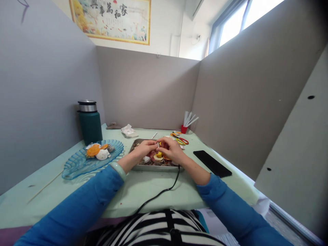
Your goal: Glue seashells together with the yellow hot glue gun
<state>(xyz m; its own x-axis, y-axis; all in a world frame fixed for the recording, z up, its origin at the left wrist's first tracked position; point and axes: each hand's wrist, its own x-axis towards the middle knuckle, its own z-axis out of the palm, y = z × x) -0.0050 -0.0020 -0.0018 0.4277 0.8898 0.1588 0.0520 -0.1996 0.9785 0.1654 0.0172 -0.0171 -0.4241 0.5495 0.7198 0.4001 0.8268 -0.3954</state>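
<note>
Small pale piece (158, 145), pinched at the fingertips of left hand (147, 149) and right hand (172, 149), should be steadied low over tray (153, 168), clear of cord (164, 192) at five o'clock.

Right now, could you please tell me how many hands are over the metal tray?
2: the left hand and the right hand, close together over the tray. Neither is hidden, though some fingers are.
</note>
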